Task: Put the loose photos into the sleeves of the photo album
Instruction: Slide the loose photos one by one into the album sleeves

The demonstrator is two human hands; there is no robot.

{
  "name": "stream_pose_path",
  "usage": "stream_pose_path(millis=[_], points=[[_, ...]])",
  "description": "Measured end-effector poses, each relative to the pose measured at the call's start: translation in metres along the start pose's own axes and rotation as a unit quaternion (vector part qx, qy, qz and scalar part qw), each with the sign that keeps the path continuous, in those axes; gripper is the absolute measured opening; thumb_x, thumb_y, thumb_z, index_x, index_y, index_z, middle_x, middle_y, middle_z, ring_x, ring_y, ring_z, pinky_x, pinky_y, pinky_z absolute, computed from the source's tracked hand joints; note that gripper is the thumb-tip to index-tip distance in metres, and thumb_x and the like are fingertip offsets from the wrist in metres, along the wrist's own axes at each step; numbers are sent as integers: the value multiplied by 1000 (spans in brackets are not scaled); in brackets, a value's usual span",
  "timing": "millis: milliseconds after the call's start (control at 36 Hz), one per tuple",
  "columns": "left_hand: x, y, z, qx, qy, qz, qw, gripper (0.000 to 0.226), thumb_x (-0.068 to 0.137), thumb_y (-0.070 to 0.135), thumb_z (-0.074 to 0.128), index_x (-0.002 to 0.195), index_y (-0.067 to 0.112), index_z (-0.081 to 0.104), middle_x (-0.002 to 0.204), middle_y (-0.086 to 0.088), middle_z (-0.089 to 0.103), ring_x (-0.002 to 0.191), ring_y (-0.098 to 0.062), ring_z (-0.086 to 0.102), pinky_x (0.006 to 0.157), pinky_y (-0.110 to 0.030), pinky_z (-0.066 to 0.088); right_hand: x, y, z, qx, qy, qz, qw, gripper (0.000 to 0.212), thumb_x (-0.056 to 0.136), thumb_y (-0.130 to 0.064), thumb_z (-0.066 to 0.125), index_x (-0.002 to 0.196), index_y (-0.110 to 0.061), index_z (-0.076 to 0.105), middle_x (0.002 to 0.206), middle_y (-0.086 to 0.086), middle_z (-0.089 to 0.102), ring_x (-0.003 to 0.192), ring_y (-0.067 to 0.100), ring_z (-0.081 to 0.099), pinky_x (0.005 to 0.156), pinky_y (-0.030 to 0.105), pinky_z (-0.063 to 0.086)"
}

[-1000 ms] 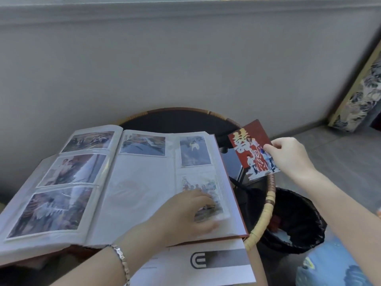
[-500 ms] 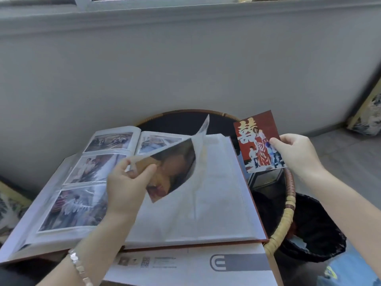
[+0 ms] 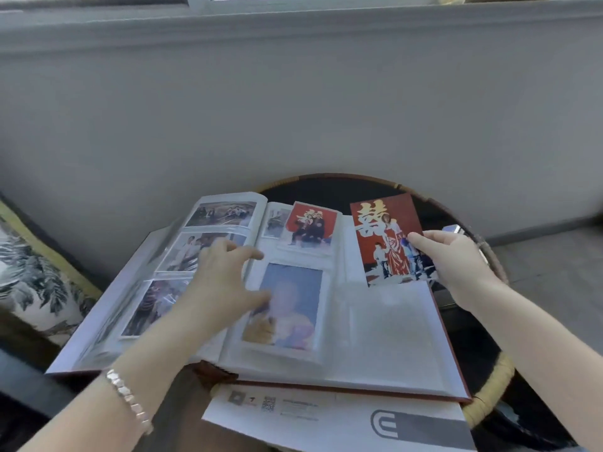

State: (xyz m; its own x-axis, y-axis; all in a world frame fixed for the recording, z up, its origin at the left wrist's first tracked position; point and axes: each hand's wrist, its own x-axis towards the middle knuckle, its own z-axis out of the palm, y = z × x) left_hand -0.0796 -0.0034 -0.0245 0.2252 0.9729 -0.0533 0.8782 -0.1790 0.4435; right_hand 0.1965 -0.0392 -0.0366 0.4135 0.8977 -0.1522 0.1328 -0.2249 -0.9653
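Grey wall (image 3: 293, 109) backs a round rattan-rimmed table (image 3: 492, 376), on which the photo album (image 3: 391, 337) lies open and flat, overlapping a printed white sheet (image 3: 326, 419) at its near edge. The left hand (image 3: 218, 285) rests across the gutter with fingers spread and uncurled, likely pressing the leaf down so it cannot spring back. The right hand (image 3: 456, 259) pinches the loose photo (image 3: 381, 236) by its right edge, thumb on the front. The photo hangs upright over the right page's bare sleeves, probably lined up for sliding in.
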Motion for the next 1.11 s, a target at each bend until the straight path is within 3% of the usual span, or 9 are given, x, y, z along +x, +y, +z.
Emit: stream_pose_path(millis=[56, 167, 222, 306, 361, 500, 667, 972, 1111], points=[[5, 23, 8, -141, 14, 21, 990, 56, 79, 39, 70, 128, 23, 49, 119, 4, 48, 109, -12, 49, 83, -20, 42, -5, -1, 6, 24, -16, 20, 999, 16, 92, -27, 55, 85, -13, 59, 85, 6, 69, 79, 20, 68, 69, 34, 55], [17, 68, 25, -355, -145, -71, 921, 67, 79, 55, 61, 133, 17, 47, 123, -2, 59, 104, -16, 60, 88, -35, 53, -12, 0, 22, 39, -36, 17, 998, 17, 92, -28, 55, 86, -14, 60, 89, 7, 71, 83, 22, 69, 77, 39, 56], [19, 80, 35, -395, -176, -73, 899, 42, 83, 44, 63, 116, 20, 57, 103, 5, 66, 91, -10, 64, 80, -29, 54, -14, 1, 28, 33, -55, 8, 998, 16, 92, -29, 54, 85, -16, 61, 89, 6, 71, 83, 21, 70, 78, 38, 57], [25, 82, 48, -447, -107, -66, 886, 9, 89, 20, 62, 98, 19, 59, 80, 10, 65, 62, 1, 64, 52, -11, 51, -10, 7, 32, 7, -44, -18, 999, 26, 94, -33, 48, 79, -18, 63, 75, -1, 71, 69, 12, 70, 61, 22, 57], [34, 74, 51, -470, -43, -81, 878, 8, 92, 15, 58, 100, 13, 59, 89, 0, 69, 71, -7, 66, 61, -19, 56, -2, 13, 30, 5, -9, -7, 1000, 35, 98, -31, 41, 79, -13, 64, 72, 1, 69, 64, 12, 68, 51, 15, 53], [51, 52, 47, -496, 59, -126, 857, 11, 96, 13, 48, 104, 15, 56, 91, -2, 68, 84, -21, 67, 79, -41, 57, 27, 40, 32, -232, -11, -73, 970, 25, 94, -14, 49, 114, -8, 63, 107, 4, 65, 90, 15, 60, 81, 24, 49], [60, 32, 47, -457, 81, -133, 876, 12, 96, 13, 49, 106, 15, 55, 98, -4, 68, 81, -16, 66, 77, -38, 57, 56, 53, 64, -455, 5, -105, 884, 67, 84, -58, 50, 138, -20, 39, 150, 5, 28, 141, 24, 18, 114, 38, 15], [70, 34, 57, -400, 20, -105, 910, 11, 96, 19, 49, 106, 17, 53, 93, 0, 67, 78, -12, 67, 68, -26, 55, 63, 55, 70, -479, -3, -84, 874, 59, 91, -57, 37, 143, -29, 32, 156, 2, 17, 145, 23, 10, 116, 41, 7], [77, 52, 63, -406, -50, -107, 906, 17, 95, 11, 44, 111, 13, 51, 94, -4, 66, 76, -20, 68, 63, -35, 59, 63, 55, 68, -406, 56, -100, 907, 38, 92, -39, 46, 124, -19, 54, 136, 2, 50, 124, 22, 45, 105, 35, 34]])
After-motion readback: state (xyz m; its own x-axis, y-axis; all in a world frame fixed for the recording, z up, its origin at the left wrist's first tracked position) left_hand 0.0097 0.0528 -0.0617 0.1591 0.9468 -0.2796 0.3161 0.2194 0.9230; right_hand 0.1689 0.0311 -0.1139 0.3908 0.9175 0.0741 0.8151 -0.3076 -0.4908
